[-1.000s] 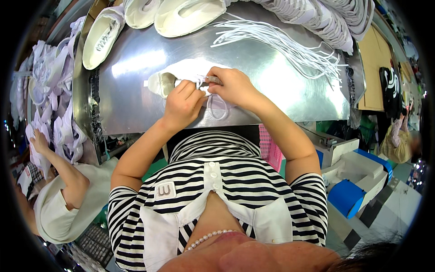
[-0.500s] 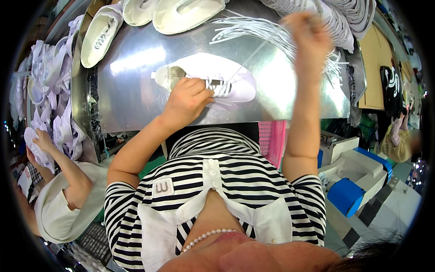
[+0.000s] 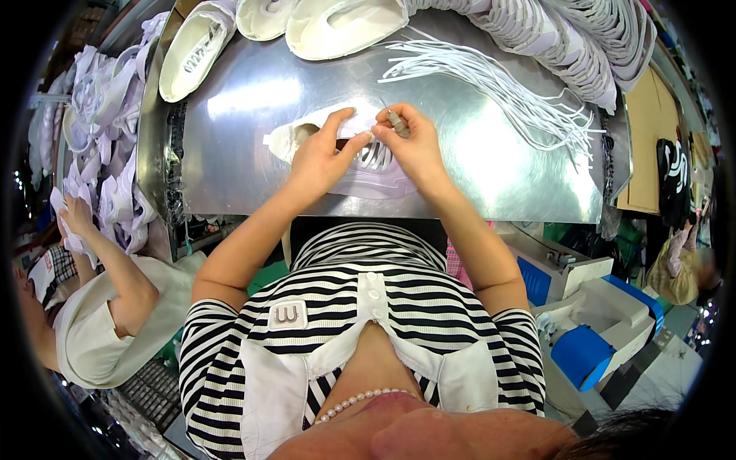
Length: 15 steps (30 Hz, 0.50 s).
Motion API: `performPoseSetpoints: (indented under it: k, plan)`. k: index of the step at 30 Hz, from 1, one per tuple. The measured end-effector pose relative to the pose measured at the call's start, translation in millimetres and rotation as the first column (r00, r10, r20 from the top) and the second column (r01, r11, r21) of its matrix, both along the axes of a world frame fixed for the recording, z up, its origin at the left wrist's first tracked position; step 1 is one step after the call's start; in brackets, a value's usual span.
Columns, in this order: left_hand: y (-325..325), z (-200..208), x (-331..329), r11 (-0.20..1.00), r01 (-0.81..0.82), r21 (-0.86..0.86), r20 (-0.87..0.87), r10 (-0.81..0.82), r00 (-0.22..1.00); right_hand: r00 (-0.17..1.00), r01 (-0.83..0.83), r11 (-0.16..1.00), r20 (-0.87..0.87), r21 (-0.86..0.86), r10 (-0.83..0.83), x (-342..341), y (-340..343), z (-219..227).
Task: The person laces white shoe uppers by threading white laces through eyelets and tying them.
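A white and pale lilac shoe upper point(image 3: 376, 186) lies on the metal table in front of me, its heel to the left. White lace point(image 3: 375, 159) crosses its opening in several rows. My left hand point(image 3: 320, 157) grips the upper beside the opening, thumb by the lace and index finger stretched along the far side. Over the toe end of the lacing, my right hand point(image 3: 410, 146) holds a small awl-like tool point(image 3: 396, 123) with a grey-brown handle and thin metal tip. Its fingertips pinch close to my left thumb; what they pinch there is too small to make out.
A bundle of white laces point(image 3: 491, 84) lies at the back right of the metal table point(image 3: 253, 180). Stacked uppers point(image 3: 529, 38) stand behind it. Cream shoe pieces point(image 3: 198, 57) line the far left edge. More lilac uppers point(image 3: 111, 146) hang at left, near a co-worker's hand point(image 3: 77, 216).
My right hand has come down and left from high above the laces to the shoe upper. My left hand has shifted toward the toe, its fingers spreading wider.
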<state>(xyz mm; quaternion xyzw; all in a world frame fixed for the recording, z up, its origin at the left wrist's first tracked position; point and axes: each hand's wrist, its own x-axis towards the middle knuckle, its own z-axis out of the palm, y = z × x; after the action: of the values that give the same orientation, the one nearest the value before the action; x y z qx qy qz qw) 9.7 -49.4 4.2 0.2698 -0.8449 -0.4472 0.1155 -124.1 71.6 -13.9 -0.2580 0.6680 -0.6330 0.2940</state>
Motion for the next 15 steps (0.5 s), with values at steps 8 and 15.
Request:
performPoseSetpoints:
  k: [8,15]
  plan:
    - [18.5,-2.6,1.8,0.964,-0.205,-0.168,-0.002,0.207,0.978,0.975,-0.062,0.982,-0.198,0.18,0.098,6.7,0.9,15.2]
    - [20.9,-5.7,7.1,0.946,-0.191,-0.262,-0.096,0.171,0.981,0.938,-0.146,0.959,-0.273,0.243,0.212,8.5,33.3,24.5]
